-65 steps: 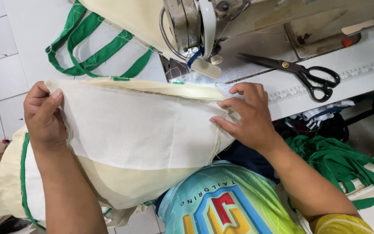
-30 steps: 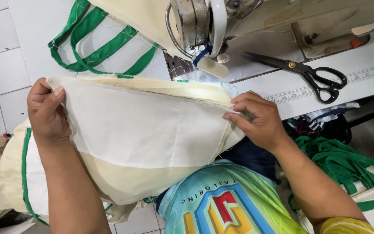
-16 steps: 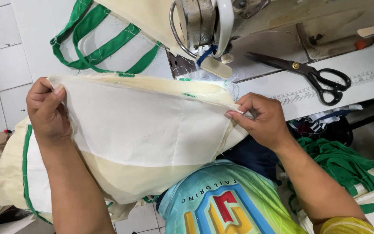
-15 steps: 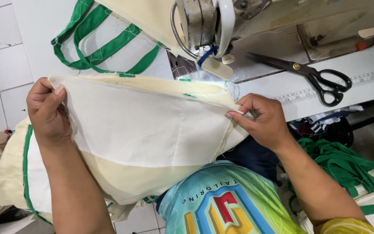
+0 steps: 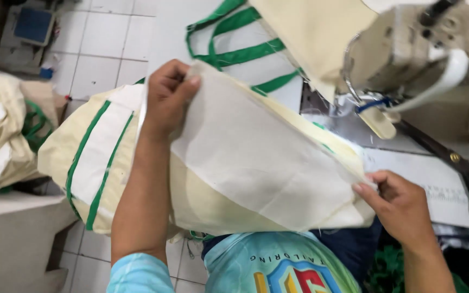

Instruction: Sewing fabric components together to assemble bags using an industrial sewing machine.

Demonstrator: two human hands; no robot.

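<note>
While both pinch the white cloth point(image 5: 256, 157), left hand point(image 5: 166, 100) has risen, right hand point(image 5: 400, 206) lowered.

A small grey device with a square blue screen point(image 5: 32, 25) sits on the tiled floor, top left.

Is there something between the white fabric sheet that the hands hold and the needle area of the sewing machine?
Nothing visible blocks it. The left hand and right hand pinch the white fabric sheet at two corners; its right edge lies just below the sewing machine's presser foot, with only bare machine bed between.
</note>
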